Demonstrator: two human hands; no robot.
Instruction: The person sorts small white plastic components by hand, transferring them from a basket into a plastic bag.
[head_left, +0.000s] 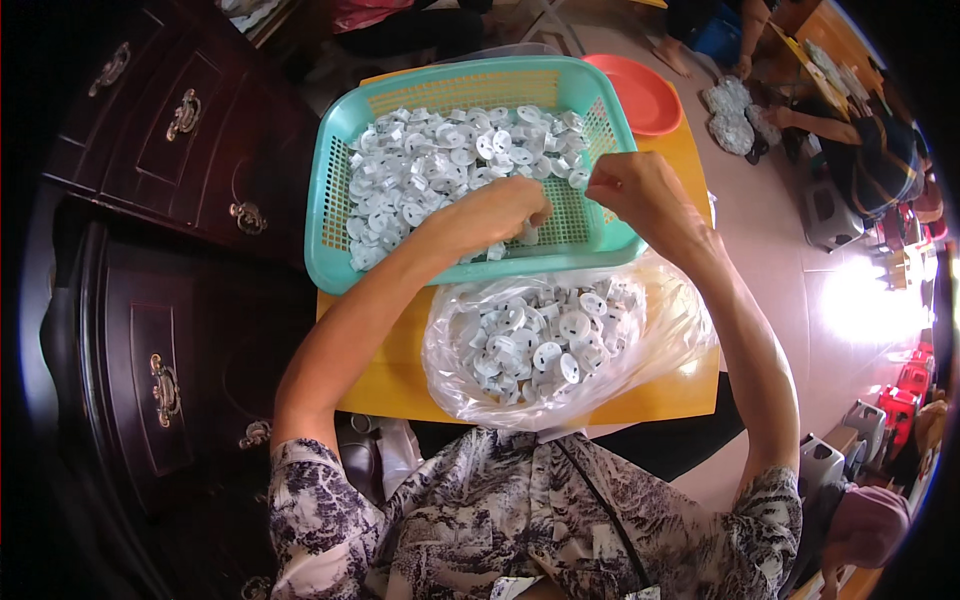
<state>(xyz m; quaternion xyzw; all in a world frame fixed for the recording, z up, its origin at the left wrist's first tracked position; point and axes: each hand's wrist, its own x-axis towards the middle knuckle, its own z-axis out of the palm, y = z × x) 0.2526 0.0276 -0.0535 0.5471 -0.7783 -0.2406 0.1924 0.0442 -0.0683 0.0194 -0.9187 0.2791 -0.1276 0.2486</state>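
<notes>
A teal plastic basket on a yellow tabletop holds a heap of small white round plastic parts. My left hand reaches into the basket's near right corner, fingers curled down among the parts there. My right hand is raised over the basket's right rim, fingertips pinched on a small white part. In front of the basket lies an open clear plastic bag filled with more of the same white parts.
Dark wooden drawers with brass handles stand to the left. A red plate lies behind the basket. At the upper right another person sits on the floor by bags of white parts. Low stools stand at the right.
</notes>
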